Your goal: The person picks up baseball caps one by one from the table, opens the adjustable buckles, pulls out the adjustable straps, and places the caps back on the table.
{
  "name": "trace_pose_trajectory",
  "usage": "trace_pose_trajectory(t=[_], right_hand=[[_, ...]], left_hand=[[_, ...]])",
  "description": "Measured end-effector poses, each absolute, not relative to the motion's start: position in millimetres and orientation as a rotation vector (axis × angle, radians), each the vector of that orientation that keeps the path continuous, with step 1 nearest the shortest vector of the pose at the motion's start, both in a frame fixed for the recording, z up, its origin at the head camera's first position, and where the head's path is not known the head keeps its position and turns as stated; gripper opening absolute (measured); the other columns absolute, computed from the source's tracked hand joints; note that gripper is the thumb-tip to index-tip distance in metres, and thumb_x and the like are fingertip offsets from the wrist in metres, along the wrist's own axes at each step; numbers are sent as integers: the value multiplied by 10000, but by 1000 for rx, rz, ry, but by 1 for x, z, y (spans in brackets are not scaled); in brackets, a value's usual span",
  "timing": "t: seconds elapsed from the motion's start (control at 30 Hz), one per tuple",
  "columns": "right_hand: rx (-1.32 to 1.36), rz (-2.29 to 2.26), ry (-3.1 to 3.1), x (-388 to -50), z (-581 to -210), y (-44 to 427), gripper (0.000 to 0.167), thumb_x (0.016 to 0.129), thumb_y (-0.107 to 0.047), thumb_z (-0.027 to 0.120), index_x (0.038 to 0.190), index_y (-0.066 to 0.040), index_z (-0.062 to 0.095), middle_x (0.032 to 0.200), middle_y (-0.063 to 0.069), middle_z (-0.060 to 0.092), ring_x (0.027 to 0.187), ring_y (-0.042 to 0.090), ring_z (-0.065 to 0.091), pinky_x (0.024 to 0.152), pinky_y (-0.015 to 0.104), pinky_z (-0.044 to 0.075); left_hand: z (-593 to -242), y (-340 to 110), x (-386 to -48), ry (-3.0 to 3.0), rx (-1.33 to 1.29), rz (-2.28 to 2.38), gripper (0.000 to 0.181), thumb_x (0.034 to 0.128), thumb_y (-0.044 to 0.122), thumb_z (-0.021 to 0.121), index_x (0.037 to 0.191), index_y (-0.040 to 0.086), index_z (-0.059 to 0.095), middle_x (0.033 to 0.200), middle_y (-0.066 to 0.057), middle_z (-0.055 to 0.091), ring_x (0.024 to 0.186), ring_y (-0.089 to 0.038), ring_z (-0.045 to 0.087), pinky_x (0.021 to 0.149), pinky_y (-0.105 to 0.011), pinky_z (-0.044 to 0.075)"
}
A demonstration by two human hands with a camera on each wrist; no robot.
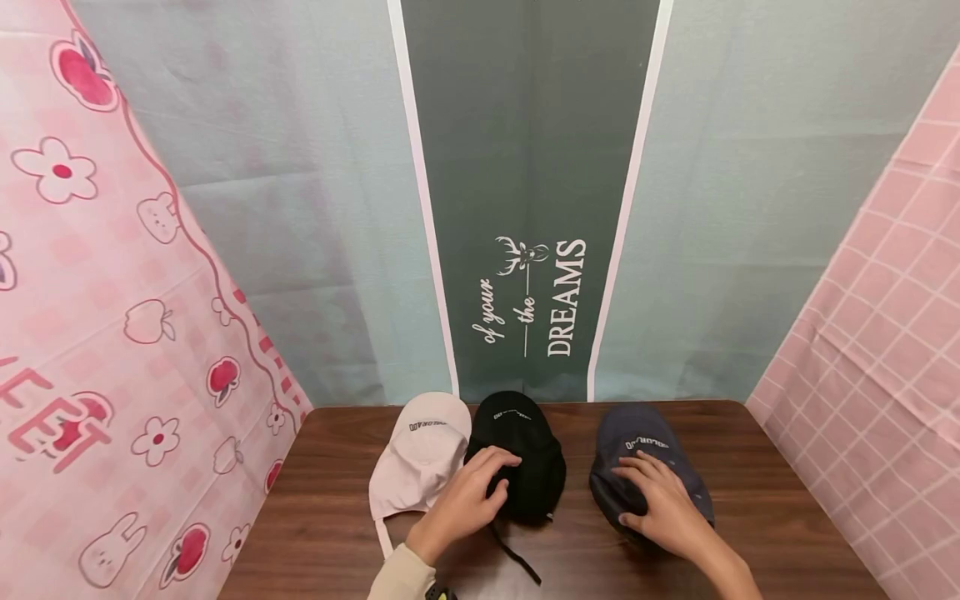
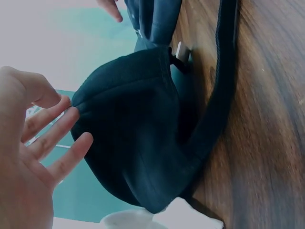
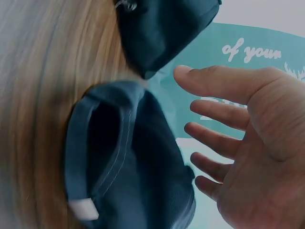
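Three baseball caps with lettering on the front stand along the back of the table. My left hand (image 1: pixel 468 497) hovers at the black cap (image 1: pixel 534 467), its fingers loosely bent. In the left wrist view those fingertips are at the crown of the black cap (image 2: pixel 133 133); whether they touch it I cannot tell. Over the navy cap (image 1: pixel 643 423) is my right hand (image 1: pixel 666 507), fingers spread. The right wrist view shows this navy cap (image 3: pixel 152 181) with its back strap and opening, nothing gripped. A pale pink cap (image 1: pixel 427 446) sits left of the black one.
The wooden table (image 1: pixel 315 508) ends at a grey-green curtain (image 1: pixel 360 250) with white print. Patterned pink cloths hang at the left (image 1: pixel 150 350) and right (image 1: pixel 892 333). The black cap's loose strap (image 1: pixel 517 562) trails toward the front.
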State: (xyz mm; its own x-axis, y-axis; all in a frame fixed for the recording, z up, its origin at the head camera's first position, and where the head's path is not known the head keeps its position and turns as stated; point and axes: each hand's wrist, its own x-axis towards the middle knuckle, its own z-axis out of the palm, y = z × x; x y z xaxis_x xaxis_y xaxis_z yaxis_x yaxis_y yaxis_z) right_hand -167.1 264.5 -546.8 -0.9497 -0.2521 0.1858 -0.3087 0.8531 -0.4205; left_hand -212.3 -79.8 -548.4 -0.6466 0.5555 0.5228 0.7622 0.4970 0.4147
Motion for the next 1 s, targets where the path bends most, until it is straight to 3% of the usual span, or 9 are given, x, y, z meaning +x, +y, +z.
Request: trace_pose_trajectory(t=[0.27, 0.67, 1.0], right_hand=[[405, 693, -2869, -158, -557, 285, 729, 681, -31, 947, 1359, -62, 681, 1476, 208, 597, 1434, 537, 425, 1034, 812, 367], [301, 638, -2737, -161, -566, 294, 438, 769, -20, 918, 1159, -56, 721, 1398, 192, 648, 1307, 458, 577, 1002, 654, 514], [282, 553, -2527, -162, -566, 291, 312, 738, -55, 953, 947, -162, 746, 1214, 73, 746, 1117, 321, 701, 872, 536, 566]], left_hand=[[-544, -72, -212, -2388, -1156, -942, 347, 966, -9, 678, 1289, 117, 698, 1266, 39, 687, 1137, -97, 680, 959, -255, 568], [-541, -60, -213, -2379, -1196, -984, 317, 980, -22, 664, 1263, 112, 711, 1180, 39, 708, 1085, -78, 705, 902, -176, 547], [-538, -57, -213, -2357, -1226, -1010, 303, 981, -33, 648, 1252, 87, 711, 1108, 22, 724, 1020, -80, 712, 865, -140, 541]])
